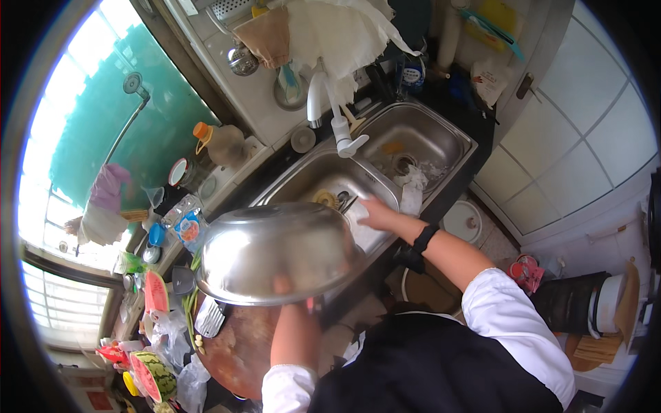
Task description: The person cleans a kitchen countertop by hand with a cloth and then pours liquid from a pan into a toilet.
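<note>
A large stainless steel basin (279, 253) is tilted over the near part of the left sink bowl (289, 180), its rounded outside towards me. My left hand (290, 311) grips its lower rim, with the fingers mostly hidden by the metal. Inside the sink bowl, my right hand (378, 212) reaches down beside a white item (361, 227), whose kind I cannot make out. Blur hides whether the fingers close on it. Near the fingertips are a round scrubbing brush (326, 197) and a dark, thin utensil (350, 204). The white faucet (341, 134) rises behind the bowl.
A wet white cloth (412, 188) hangs over the edge of the right sink bowl (439, 124). To the left are a round wooden cutting board (240, 346), a slotted turner (210, 316), green stalks (191, 304) and cut watermelon (154, 377). A bucket (431, 289) stands below the counter.
</note>
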A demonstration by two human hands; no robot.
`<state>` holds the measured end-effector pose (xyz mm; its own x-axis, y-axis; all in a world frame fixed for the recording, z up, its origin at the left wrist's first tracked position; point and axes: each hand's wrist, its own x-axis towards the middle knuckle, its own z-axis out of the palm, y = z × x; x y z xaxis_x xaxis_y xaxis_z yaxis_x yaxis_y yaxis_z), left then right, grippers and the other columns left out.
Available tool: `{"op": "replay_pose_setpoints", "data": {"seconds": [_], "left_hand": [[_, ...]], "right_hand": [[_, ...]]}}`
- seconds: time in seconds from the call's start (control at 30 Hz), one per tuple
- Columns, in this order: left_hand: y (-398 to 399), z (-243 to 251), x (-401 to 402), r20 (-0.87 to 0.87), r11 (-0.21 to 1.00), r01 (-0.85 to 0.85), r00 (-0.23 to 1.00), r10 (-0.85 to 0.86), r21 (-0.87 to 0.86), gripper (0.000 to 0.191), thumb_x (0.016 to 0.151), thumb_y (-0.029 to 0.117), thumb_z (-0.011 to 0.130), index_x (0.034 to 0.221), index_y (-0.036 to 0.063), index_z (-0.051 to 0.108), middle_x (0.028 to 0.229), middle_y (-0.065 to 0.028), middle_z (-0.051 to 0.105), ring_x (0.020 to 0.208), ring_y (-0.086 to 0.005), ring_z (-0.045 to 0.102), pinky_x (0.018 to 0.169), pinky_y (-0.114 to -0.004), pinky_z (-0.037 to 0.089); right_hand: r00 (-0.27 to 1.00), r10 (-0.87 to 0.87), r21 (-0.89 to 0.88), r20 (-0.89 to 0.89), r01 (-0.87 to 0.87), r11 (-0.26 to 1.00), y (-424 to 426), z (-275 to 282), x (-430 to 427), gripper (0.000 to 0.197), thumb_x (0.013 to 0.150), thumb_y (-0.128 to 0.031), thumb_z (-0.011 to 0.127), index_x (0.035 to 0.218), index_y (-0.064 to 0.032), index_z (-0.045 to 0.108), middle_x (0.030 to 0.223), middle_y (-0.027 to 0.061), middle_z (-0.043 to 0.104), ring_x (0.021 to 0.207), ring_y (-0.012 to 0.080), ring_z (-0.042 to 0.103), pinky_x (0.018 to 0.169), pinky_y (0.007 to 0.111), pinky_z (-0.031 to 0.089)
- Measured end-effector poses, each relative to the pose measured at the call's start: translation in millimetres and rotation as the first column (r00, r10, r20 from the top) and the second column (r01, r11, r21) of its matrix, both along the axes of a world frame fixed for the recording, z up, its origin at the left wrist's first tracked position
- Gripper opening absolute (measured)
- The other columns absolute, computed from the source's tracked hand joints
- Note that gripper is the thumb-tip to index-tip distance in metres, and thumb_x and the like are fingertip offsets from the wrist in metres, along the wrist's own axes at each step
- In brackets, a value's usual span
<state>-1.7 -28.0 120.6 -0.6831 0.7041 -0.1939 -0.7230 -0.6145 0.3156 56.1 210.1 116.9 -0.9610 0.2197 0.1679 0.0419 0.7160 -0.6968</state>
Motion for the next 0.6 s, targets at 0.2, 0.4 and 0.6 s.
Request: {"op": "replay_pose_setpoints", "data": {"seconds": [0.2,0.4,0.6], "left_hand": [[-10,-3,2,0.003,1.000,-0.017,1.000,0.017,0.001,0.043,0.085,0.030,0.049,0.121,0.0079,0.042,0.119,-0.0079,0.049,0.110,-0.0234,0.045,0.091,-0.041,0.039],[-3,-2,0,0.006,0.999,0.001,1.000,-0.002,0.043,0.044,0.086,0.030,0.048,0.123,0.0071,0.041,0.120,-0.0084,0.049,0.110,-0.0232,0.045,0.091,-0.040,0.040],[26,-15,6,-0.768,0.783,-0.344,0.589,-0.250,-0.518,0.041,0.083,0.024,0.056,0.118,0.0082,0.044,0.114,-0.0051,0.050,0.105,-0.0211,0.047,0.088,-0.035,0.039]], "right_hand": [[0.979,0.173,0.100,0.108,-0.184,0.978,-31,45,30,0.086,0.066,-0.017,0.067,0.137,-0.0109,0.017,0.137,0.0163,0.026,0.126,0.0310,0.026,0.101,0.051,0.020],[0.966,0.245,-0.076,0.078,-0.240,0.968,-50,72,56,0.103,0.063,-0.032,0.070,0.138,-0.0067,0.005,0.124,0.0151,0.044,0.116,0.0302,0.040,0.102,0.051,0.017],[0.984,0.049,-0.225,-0.172,-0.087,0.970,-54,94,61,0.066,0.073,-0.004,0.057,0.131,-0.0020,0.027,0.090,0.0209,0.059,0.078,0.0326,0.060,0.068,0.034,0.046]]}}
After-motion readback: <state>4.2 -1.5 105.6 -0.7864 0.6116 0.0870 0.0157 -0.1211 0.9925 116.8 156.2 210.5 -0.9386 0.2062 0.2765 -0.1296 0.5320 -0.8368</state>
